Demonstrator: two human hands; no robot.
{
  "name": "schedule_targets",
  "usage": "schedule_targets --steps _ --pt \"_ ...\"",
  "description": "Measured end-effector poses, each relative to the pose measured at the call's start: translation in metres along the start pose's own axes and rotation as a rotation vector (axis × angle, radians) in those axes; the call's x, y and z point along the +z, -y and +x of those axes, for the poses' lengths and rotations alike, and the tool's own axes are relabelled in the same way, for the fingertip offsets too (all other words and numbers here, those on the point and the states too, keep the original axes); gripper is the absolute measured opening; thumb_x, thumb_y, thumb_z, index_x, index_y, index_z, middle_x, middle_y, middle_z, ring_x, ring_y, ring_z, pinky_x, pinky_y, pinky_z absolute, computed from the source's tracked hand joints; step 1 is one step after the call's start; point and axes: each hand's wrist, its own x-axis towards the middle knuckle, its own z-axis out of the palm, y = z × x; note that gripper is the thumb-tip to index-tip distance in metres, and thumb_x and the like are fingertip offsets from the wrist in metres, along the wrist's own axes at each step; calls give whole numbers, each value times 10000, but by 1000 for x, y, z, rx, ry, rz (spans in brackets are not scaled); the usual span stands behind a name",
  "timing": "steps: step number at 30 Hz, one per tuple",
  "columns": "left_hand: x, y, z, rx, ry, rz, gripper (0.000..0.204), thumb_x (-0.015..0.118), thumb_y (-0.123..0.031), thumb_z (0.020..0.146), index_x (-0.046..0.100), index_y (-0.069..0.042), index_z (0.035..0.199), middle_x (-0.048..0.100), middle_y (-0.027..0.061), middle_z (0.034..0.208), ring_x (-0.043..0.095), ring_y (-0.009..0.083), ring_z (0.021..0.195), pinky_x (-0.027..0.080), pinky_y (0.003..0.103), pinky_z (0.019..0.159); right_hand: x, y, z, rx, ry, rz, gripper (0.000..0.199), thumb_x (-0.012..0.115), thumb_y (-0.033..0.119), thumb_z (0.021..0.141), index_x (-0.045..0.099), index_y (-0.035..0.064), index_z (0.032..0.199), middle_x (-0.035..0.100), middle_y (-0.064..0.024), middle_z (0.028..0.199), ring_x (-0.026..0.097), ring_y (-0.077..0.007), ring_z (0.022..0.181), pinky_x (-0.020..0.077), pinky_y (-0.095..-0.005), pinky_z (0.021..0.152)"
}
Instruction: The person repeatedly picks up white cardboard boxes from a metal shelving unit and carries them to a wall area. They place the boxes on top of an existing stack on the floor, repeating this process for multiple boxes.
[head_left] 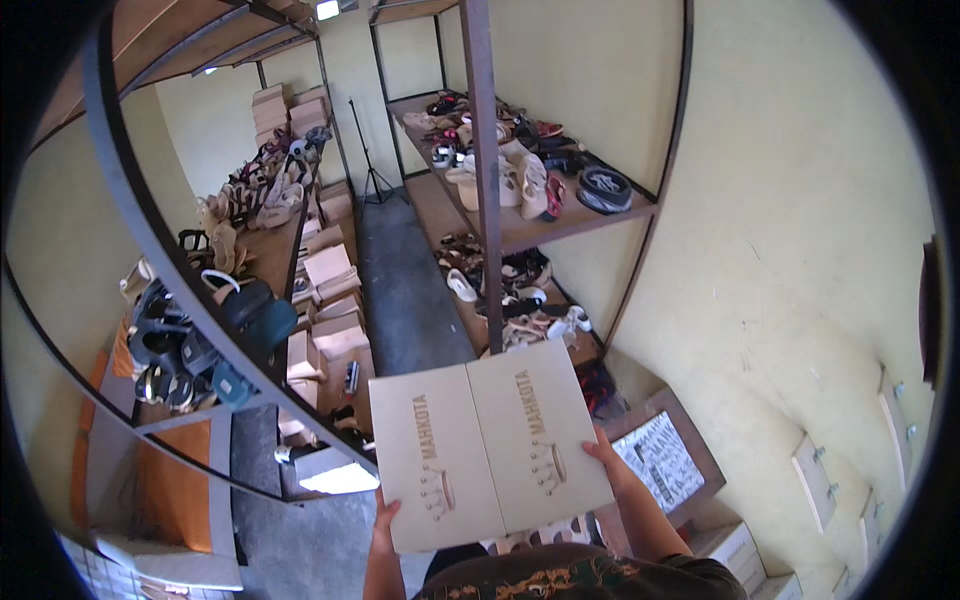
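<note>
In front of my body is a light brown cardboard box (pixel 478 450), printed twice with a crown mark and lettering. A straight seam splits its upper face in half; I cannot tell whether it is one box or two pressed together. My left hand (pixel 386 518) grips the near left side, with the thumb showing at the edge. On the right side my right hand (pixel 604 462) clamps it the same way, thumb on top. The other fingers of both hands are hidden at the box's sides or underneath.
Metal-framed shelves (pixel 555 228) at right and a long left shelf (pixel 270 240) hold piled shoes and bags. Small cardboard boxes (pixel 330 265) line the aisle's left side. A dark post (pixel 483 180) rises beyond my box. A tripod (pixel 372 165) stands at the far end.
</note>
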Motion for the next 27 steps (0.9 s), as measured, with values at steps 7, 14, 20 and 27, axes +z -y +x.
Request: schedule_targets --steps 7,14,20,27 --pt "5 -27 -66 -210 62 -80 623 522 -280 756 308 -59 1298 447 159 1202 469 297 1089 413 404 895 5 -15 -85 4 -7 107 612 480 298 822 266 39 1333 412 -180 1263 425 -289 1149 356 -382 956" --pt "-35 -36 -84 -279 103 -95 586 515 -275 759 350 -43 1272 496 156 1152 509 284 1047 428 386 880 36 -50 -135 -148 -71 105 551 461 318 836 342 22 1286 504 -154 1170 523 -267 1023 437 -374 864" --pt "-46 -78 -70 -299 221 3 575 472 -322 782 404 19 1240 525 181 1152 540 306 1025 448 397 868 71 -65 -173 -161 -70 101 693 503 402 798 270 10 1319 416 -145 1253 421 -238 1131 353 -353 936" --pt "-30 -103 -86 -405 371 1 539 457 -294 792 433 29 1222 532 181 1151 541 294 1028 448 386 866 109 -88 -256 -222 -294 147 704 519 428 758 326 -4 1280 474 -145 1165 482 -220 1037 405 -330 864"
